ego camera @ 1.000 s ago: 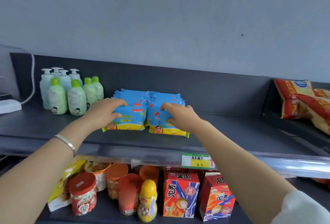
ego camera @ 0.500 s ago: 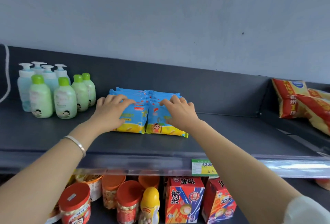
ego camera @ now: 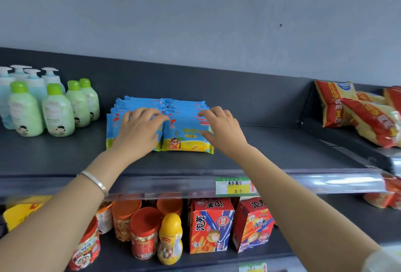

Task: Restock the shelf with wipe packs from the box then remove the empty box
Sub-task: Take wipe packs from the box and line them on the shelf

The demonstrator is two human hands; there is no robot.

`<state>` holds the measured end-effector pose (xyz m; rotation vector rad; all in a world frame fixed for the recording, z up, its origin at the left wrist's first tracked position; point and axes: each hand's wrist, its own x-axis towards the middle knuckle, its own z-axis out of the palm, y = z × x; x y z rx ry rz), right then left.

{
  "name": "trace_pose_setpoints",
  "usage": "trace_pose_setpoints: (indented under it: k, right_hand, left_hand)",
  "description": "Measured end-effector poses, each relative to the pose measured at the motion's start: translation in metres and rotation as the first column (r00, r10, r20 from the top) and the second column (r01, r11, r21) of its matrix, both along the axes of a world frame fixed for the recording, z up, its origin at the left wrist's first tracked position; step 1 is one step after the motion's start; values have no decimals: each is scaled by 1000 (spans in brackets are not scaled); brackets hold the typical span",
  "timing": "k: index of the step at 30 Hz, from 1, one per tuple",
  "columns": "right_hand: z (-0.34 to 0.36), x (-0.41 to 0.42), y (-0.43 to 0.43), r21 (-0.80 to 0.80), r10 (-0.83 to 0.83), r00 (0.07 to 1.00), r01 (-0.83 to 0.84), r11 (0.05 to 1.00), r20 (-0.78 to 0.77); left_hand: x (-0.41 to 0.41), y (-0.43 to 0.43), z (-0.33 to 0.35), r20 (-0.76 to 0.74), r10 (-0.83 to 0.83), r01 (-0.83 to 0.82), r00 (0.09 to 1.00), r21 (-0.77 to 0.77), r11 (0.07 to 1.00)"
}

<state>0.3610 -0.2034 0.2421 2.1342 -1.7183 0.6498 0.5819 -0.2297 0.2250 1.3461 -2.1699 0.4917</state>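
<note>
Left hand point(ego camera: 138, 133) lies flat, fingers extended, on the wipe packs point(ego camera: 186, 139), covering the left row's front. Right hand point(ego camera: 221, 128) rests over the right row's top edge, apparently not pinching. Press both rows rearward evenly, keeping the fronts flush.

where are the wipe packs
Head view: the wipe packs sit left of centre on the upper shelf, just right of the green bottles, with the left hand and right hand on them.
</note>
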Motion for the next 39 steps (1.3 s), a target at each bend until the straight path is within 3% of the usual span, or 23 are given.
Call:
trace_pose_setpoints:
  k: [6, 13, 19, 23, 29, 39]
  right_hand:
    - [-24, -81, 56, -99, -18, 998, 25, 995, 65]
    - [-50, -203, 137, -81, -159, 979, 170, 982, 125]
    - [-95, -316, 231, 2, -302, 938, 306, 952, 172]
    - [-152, -376, 287, 157, -395, 901, 370, 916, 180]
    - [-236, -433, 348, 438, -554, 813, 438, 785, 180]
    - [-321, -462, 344, 743, -687, 719, 403, 535, 104]
  left_hand:
    - [-92, 39, -7, -27, -285, 283, 958, -54, 958]
    - [-239, 92, -21, -32, -510, 508, 860, -49, 860]
    - [-365, 156, -56, 6, -648, 647, 762, 25, 762]
    - [-422, 193, -105, 38, -713, 701, 700, 156, 696]
    - [-482, 223, -176, 73, -785, 709, 615, 383, 592]
    - [-555, 199, -252, 230, -800, 489, 554, 688, 536]
